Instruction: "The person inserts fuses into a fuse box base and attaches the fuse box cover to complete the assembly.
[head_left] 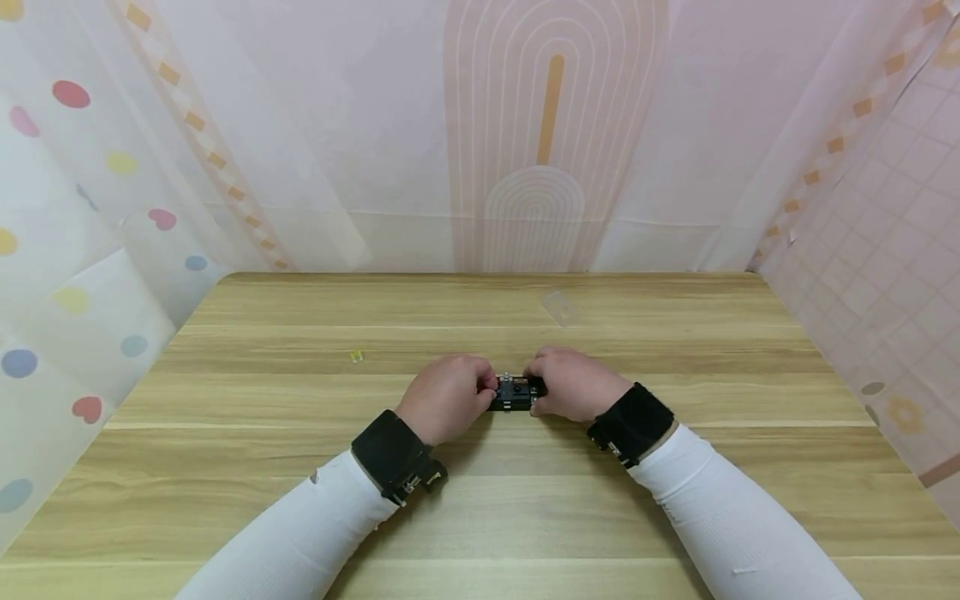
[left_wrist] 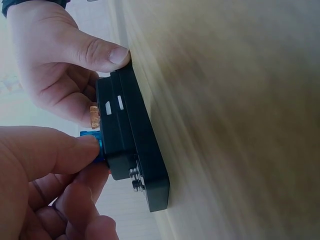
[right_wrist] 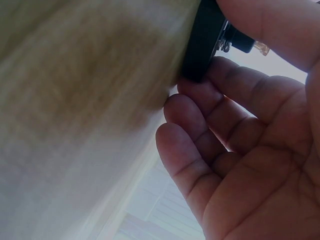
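Black and blocky, a small fuse holder (head_left: 512,395) lies flat on the wooden table (head_left: 480,500), just below the middle of the head view. The left hand (head_left: 444,397) pinches a blue blade fuse (left_wrist: 93,143) seated in its top (an amber fuse (left_wrist: 93,116) stands beside it). The right hand (head_left: 573,385) grasps the holder's other end, thumb pressed against its edge. Left of the hands lies a tiny yellow piece (head_left: 356,357).

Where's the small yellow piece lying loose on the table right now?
In the head view the small yellow piece lies on the wooden table, apart from and to the left of the left hand, which with the right hand holds the black block.
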